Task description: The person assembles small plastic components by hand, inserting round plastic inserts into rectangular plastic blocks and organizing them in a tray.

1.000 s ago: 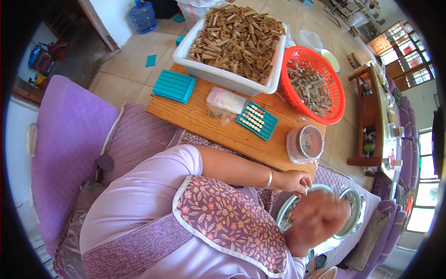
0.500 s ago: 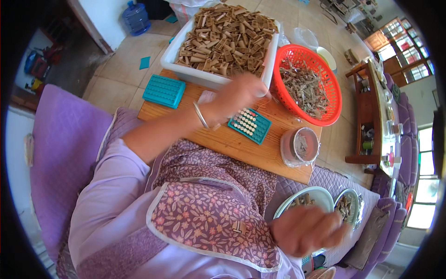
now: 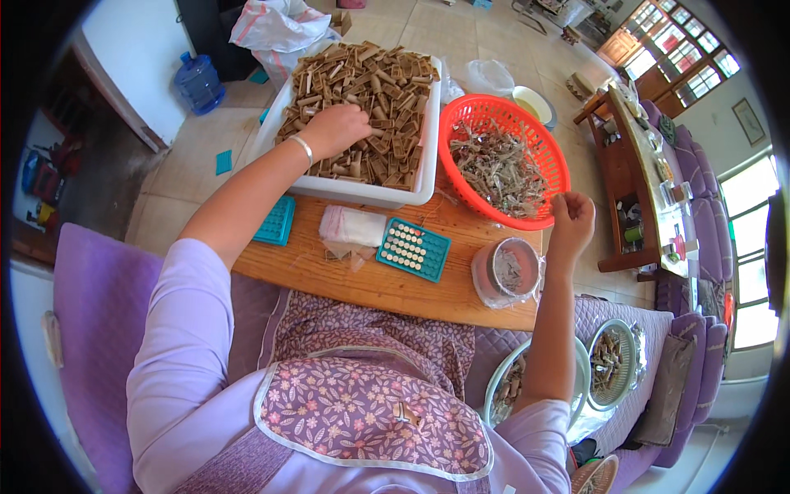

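Observation:
My left hand, a bracelet on its wrist, is over a white plastic bin heaped with small brown trough-shaped pieces. Its fingers are curled down against the pile; what they pinch is hidden. Beside the right rim of a red plastic basket, my right hand is raised with its fingertips pressed together. Anything in that pinch is too small to name. Thin crumpled grey-brown scraps fill the basket. Between my arms, a teal tray carries rows of small pale round pieces.
On the wooden table are a folded white cloth, stacked teal trays and a clear round tub. Two pale green bowls stand on the seat at right. A blue water jug is on the floor.
My left hand has gone from above the teal tray to the pile in the white bin. My right hand has risen from near my lap to the basket's right side. The view has shifted.

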Demonstrator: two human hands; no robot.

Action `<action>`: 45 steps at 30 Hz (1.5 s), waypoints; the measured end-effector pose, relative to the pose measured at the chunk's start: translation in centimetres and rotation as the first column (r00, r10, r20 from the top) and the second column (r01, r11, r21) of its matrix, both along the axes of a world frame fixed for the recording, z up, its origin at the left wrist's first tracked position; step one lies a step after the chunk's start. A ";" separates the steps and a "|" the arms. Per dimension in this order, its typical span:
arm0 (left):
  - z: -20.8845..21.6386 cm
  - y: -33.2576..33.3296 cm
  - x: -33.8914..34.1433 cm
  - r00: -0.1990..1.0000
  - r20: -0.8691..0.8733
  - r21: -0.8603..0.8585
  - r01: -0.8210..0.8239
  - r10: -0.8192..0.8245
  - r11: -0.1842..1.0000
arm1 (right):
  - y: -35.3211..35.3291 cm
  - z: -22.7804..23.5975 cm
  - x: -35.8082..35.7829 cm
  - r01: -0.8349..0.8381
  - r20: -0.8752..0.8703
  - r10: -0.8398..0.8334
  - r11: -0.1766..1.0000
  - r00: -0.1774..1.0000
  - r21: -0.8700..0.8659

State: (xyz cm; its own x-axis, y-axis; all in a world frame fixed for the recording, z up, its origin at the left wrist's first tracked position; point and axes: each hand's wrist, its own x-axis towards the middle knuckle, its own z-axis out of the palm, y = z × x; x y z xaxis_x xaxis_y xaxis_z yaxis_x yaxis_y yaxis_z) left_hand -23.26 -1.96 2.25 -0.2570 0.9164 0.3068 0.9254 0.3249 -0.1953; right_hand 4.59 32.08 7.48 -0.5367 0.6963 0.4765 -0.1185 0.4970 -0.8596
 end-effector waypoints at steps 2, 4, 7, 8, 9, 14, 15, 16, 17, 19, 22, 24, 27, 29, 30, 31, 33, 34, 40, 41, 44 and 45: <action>1.7 -0.8 1.4 1.000 0.001 0.034 0.011 -0.011 0.999 | 3.5 -0.7 -2.0 0.040 0.151 -0.070 0.980 0.986 0.193; 3.0 -2.4 2.9 0.983 0.058 0.186 -0.184 0.176 0.965 | 6.4 -1.4 -4.9 0.017 0.224 -0.094 0.945 0.970 0.325; 6.0 -4.7 8.1 0.965 0.226 0.247 -0.187 0.131 0.951 | 10.4 -3.2 -8.7 -0.054 0.384 -0.168 0.861 0.908 0.505; 6.2 -5.4 9.9 0.973 0.227 0.267 -0.109 0.047 0.957 | 11.5 -4.0 -9.8 -0.103 0.471 -0.208 0.827 0.857 0.552; 5.8 -6.2 12.0 0.959 0.281 0.297 -0.066 -0.021 0.953 | 12.3 -5.2 -10.9 -0.096 0.465 -0.210 0.829 0.860 0.552; 2.2 -9.5 23.1 0.547 0.831 0.039 0.124 -0.101 0.991 | 13.6 -7.9 -15.0 -0.333 0.790 -0.233 0.812 0.567 0.479; 1.7 -9.6 24.7 0.539 0.834 0.003 0.219 -0.123 0.976 | 14.3 -7.9 -15.1 -0.284 0.816 -0.172 0.881 0.552 0.379; 0.5 -10.0 26.1 0.536 0.835 -0.002 0.222 -0.120 0.975 | 14.3 -7.6 -15.3 -0.282 0.818 -0.169 0.884 0.550 0.373; -0.8 -10.4 27.5 0.480 0.868 0.000 0.254 -0.126 0.967 | 14.0 -6.8 -15.4 -0.160 0.644 -0.169 0.894 0.746 0.419; -0.8 -10.6 28.4 0.415 0.900 0.005 0.301 -0.136 0.954 | 13.6 -4.1 -14.7 -0.022 0.351 -0.077 0.963 0.933 0.269; 1.2 -10.1 28.5 0.291 0.953 -0.146 0.203 0.082 0.968 | 8.5 2.8 -12.5 -0.134 0.137 0.140 0.989 0.981 -0.056; 1.7 -9.5 28.8 0.328 0.938 0.020 0.275 -0.114 0.961 | 5.1 5.6 -10.0 -0.224 -0.016 0.225 0.955 0.974 -0.192; 0.1 -8.4 28.3 0.307 0.928 0.091 0.368 -0.213 0.926 | 1.5 5.5 -5.9 -0.424 -0.173 0.387 0.840 0.906 -0.340; 0.5 -7.4 28.5 0.149 0.981 0.084 0.264 -0.127 0.961 | -2.5 5.3 -2.3 -0.543 -0.284 0.462 0.711 0.840 -0.446; -0.8 -6.9 29.0 -0.096 0.970 0.226 0.041 -0.222 0.973 | -5.0 5.2 -0.7 -0.563 -0.315 0.467 0.670 0.826 -0.484; -2.1 -6.4 29.5 -0.303 0.885 0.301 -0.212 -0.355 0.930 | -7.4 4.8 0.8 -0.582 -0.345 0.469 0.625 0.813 -0.520; -0.9 -4.4 29.3 -0.507 0.725 0.233 -0.456 -0.466 0.859 | -11.4 2.4 3.5 -0.595 -0.393 0.447 0.585 0.804 -0.551; -0.5 -3.4 29.2 -0.534 0.667 0.231 -0.516 -0.520 0.825 | -13.3 1.2 4.7 -0.609 -0.446 0.415 0.554 0.793 -0.568; -0.7 -0.2 30.6 -0.426 0.627 0.304 -0.637 -0.652 0.709 | -19.8 -4.3 9.5 -0.477 -0.260 0.408 0.635 0.875 -0.608; -0.8 -0.2 30.8 -0.394 0.634 0.335 -0.636 -0.665 0.696 | -20.0 -4.8 10.1 -0.480 -0.231 0.434 0.652 0.871 -0.586; -0.9 -0.4 31.3 -0.415 0.629 0.322 -0.631 -0.657 0.706 | -20.0 -4.8 11.5 -0.475 0.056 0.499 0.849 0.865 -0.231; -0.9 -0.6 31.4 -0.417 0.631 0.318 -0.631 -0.655 0.708 | -20.0 -4.8 11.7 -0.469 0.106 0.488 0.869 0.866 -0.159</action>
